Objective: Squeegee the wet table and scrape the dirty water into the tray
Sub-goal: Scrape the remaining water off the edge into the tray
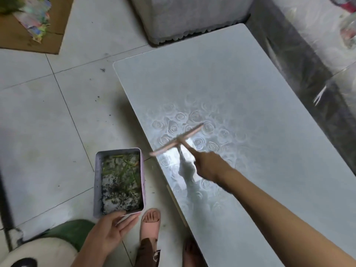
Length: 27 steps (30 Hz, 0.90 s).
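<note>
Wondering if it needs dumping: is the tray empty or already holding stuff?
Not empty. The tray, held by the left hand, has dark grit and green scraps across its bottom; water depth: cannot tell.

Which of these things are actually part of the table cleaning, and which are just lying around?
Part of the job:
squeegee, gripped by the right hand
tray, held by the left hand near the table's edge
table

Just lying about:
cardboard on the floor
colourful paper on it
white block beyond the table
</note>
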### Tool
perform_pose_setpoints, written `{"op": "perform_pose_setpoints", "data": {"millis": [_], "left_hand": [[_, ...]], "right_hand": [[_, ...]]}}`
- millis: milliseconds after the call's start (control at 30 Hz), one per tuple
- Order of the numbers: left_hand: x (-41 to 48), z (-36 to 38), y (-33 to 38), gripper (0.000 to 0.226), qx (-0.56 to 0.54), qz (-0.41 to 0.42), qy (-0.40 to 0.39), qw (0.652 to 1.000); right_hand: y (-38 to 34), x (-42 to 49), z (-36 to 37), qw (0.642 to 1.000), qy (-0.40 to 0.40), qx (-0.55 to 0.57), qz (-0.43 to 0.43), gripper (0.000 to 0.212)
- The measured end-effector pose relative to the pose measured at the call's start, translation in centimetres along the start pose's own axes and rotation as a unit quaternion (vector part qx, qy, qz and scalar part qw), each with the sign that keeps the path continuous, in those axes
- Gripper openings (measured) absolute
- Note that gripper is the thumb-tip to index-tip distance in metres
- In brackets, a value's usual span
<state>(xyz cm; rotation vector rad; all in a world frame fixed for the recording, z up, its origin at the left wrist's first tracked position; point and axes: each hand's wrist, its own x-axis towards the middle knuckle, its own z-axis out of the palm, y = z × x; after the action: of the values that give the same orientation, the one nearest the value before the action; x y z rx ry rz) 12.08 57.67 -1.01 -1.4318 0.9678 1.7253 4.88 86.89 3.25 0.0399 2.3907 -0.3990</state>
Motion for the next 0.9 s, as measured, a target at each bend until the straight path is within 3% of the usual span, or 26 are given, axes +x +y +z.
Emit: {"op": "perform_pose_setpoints", "data": {"millis": [200,333,433,600,767,900], "left_hand": [[-0.2,0.6,-2.5,0.016,-0.024,0.005,0.007,1.0],[-0.1,1.5,-4.6,0.015,-0.039,0.024,0.005,0.999],[0.1,2.2,-6.3,0.015,-0.051,0.045,0.0,0.998],[0.0,3.5,-8.9,0.016,-0.064,0.077,-0.008,0.995],[-0.7,4.4,-10.9,0.018,-0.075,0.089,-0.012,0.993],[-1.6,4.8,-11.6,0.02,-0.056,0.08,-0.019,0.995]], "right_hand": [[3.7,-9.4,5.0,0.998,-0.04,0.032,0.033,0.073],[6.0,-8.1,2.4,1.0,0.019,0.022,-0.001,0.056],[9.0,-6.1,0.6,0.997,0.06,0.04,0.023,0.042],[10.0,-5.5,3.9,0.994,0.083,0.042,0.051,0.049],[12.0,-10.7,9.0,0.995,0.077,0.059,0.013,0.054],[17.8,-14.8,7.9,0.989,0.104,0.108,-0.01,0.04]]}}
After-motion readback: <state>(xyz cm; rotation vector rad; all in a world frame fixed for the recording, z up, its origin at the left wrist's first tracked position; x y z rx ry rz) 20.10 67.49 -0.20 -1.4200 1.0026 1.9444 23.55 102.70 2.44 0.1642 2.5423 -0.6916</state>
